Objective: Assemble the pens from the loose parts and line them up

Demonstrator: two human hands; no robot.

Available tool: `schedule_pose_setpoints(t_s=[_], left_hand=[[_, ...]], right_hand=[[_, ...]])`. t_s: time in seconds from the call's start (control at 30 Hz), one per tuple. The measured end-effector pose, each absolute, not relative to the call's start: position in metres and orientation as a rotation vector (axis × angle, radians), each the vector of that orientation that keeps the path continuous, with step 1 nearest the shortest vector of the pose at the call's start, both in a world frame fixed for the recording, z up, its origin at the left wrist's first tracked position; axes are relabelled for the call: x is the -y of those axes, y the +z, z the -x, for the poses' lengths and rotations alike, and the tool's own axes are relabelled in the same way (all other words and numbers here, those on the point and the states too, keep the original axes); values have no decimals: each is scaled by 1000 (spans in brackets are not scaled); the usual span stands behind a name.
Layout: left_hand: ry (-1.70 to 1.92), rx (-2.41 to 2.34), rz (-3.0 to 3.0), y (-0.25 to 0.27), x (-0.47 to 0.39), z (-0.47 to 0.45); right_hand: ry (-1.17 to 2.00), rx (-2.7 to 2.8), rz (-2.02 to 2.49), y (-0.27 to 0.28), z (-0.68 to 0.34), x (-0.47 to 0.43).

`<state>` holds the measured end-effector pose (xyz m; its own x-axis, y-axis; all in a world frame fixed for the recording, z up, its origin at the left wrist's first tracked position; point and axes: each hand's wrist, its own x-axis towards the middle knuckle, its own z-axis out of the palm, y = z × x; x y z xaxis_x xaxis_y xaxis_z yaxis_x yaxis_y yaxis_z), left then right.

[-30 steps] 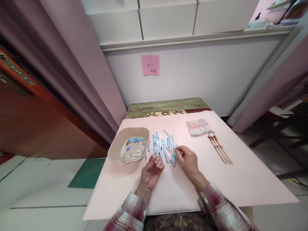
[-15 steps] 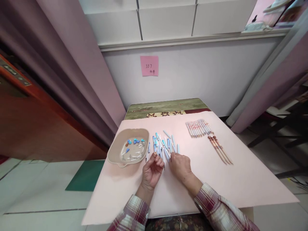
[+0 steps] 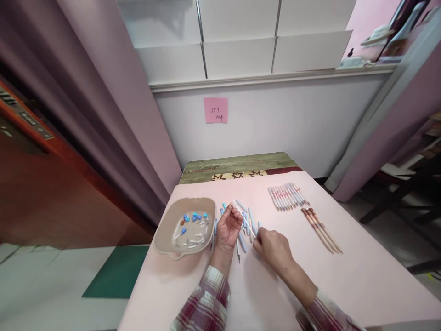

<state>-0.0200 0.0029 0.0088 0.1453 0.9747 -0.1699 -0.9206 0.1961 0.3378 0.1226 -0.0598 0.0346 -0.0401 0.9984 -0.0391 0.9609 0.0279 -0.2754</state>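
Sitting left of centre in the frame, a beige basin point(image 3: 161, 232) holds small blue and white parts point(image 3: 196, 216). At centre, the left hand point(image 3: 229, 232) pinches a tiny brownish piece point(image 3: 231, 205); blue pen barrels point(image 3: 242, 243) lie scattered around. Right of centre, the right hand point(image 3: 275, 248) grips a thin white stick point(image 3: 248, 226) by its lower end. Farther right lie whitish pens point(image 3: 288, 196) and tan pens point(image 3: 317, 228).
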Motion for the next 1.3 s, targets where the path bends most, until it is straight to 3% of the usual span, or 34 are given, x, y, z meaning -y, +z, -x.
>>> schedule_pose_setpoints(t_s=[0.43, 0.73, 1.13, 1.3], left_hand=[[1348, -405, -285, -2, -5, 26], [1343, -468, -358, -5, -2, 27], [1395, -512, -576, -5, -3, 19], [1452, -532, -581, -8, -6, 19]], right_hand=[[685, 1666, 1728, 45, -155, 69], [618, 1495, 1677, 27, -147, 74], [1217, 1358, 1570, 20, -147, 80], [1111, 1458, 1678, 23, -147, 84]])
